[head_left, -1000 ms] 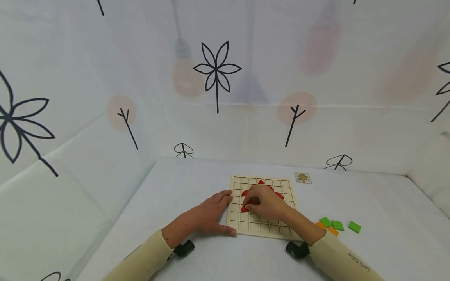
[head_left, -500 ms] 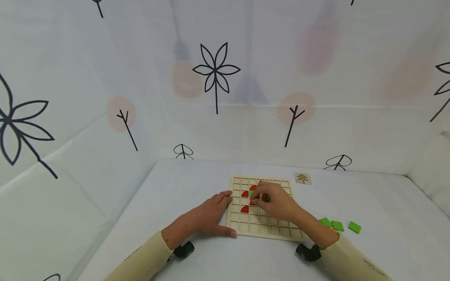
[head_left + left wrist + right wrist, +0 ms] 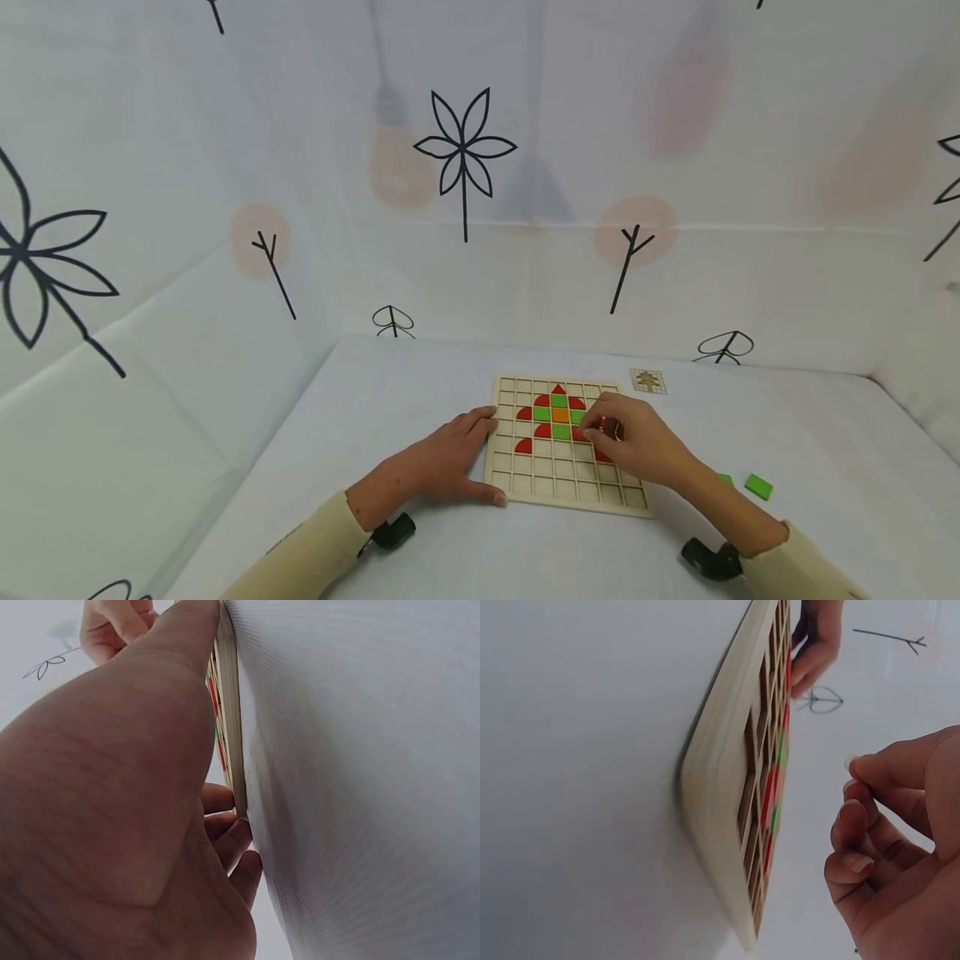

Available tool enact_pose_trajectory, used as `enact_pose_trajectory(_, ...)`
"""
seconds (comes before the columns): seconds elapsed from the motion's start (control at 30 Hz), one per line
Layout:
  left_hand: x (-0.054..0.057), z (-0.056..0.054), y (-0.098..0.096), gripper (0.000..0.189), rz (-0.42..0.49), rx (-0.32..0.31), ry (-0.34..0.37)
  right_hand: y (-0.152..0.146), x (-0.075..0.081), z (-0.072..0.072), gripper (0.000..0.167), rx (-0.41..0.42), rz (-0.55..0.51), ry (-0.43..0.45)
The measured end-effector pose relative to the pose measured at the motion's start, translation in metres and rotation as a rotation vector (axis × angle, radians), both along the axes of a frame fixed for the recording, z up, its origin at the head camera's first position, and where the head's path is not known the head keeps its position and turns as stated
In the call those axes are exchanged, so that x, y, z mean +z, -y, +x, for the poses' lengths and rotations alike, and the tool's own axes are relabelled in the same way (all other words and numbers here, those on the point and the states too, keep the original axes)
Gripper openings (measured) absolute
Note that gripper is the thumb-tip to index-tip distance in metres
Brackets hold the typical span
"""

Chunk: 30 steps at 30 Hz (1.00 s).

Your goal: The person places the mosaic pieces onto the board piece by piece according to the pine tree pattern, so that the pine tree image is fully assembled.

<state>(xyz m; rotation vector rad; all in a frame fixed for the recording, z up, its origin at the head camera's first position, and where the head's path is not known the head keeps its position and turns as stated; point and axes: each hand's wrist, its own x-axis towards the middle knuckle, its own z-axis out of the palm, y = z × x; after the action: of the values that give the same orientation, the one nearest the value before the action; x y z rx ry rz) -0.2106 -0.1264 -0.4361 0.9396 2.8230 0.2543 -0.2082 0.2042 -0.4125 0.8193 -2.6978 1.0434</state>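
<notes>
A wooden grid board [image 3: 517, 483] lies on the white table. In its cells sit an orange square tile [image 3: 560, 415], green square tiles [image 3: 561, 432] around it, several red rounded tiles [image 3: 523, 446] and a red triangle tile [image 3: 558, 389] on top. My left hand [image 3: 453, 458] rests spread beside the board, fingers and thumb touching its left edge. Over the board's right part, my right hand [image 3: 637, 437] has its fingers curled and the fingertips close to a red tile. In the right wrist view no tile shows between the right fingers [image 3: 859, 796]. Some cells are hidden behind that hand.
Loose green tiles [image 3: 758, 487] lie right of the board, partly covered by my right forearm. A small card with a tree pattern [image 3: 648, 381] lies beyond the board's far right corner. A patterned white cloth [image 3: 525, 283] hangs behind the table.
My right hand has moved rightward across the board, from the left red tile to the right side, uncovering the green and orange tiles in the middle. The left hand stays in place.
</notes>
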Motion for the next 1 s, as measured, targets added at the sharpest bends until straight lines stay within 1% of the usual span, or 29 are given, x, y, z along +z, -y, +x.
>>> enact_pose_trajectory(0.23, 0.002, 0.001, 0.000, 0.121, 0.005, 0.000, 0.005, -0.031, -0.003, 0.004, 0.015, -0.062, 0.025, -0.022)
enact_pose_trajectory(0.43, 0.003, 0.001, 0.000, 0.120, -0.001, 0.001, 0.006, -0.053, -0.004, 0.008, 0.017, -0.126, 0.051, -0.005)
enact_pose_trajectory(0.63, 0.003, 0.002, -0.002, 0.120, -0.001, -0.009, 0.006, -0.071, -0.007, 0.015, 0.018, -0.168, 0.078, -0.005)
enact_pose_trajectory(0.83, 0.004, 0.002, -0.002, 0.119, -0.011, -0.006, 0.000, -0.089, -0.008, 0.021, 0.019, -0.190, 0.094, 0.000)
enact_pose_trajectory(0.9, 0.004, 0.002, -0.002, 0.119, -0.010, -0.005, -0.002, -0.096, -0.009, 0.024, 0.021, -0.181, 0.099, -0.019)
enact_pose_trajectory(1.0, 0.003, 0.001, -0.002, 0.120, -0.014, -0.004, -0.004, -0.106, -0.011, 0.028, 0.024, -0.161, 0.112, -0.070)
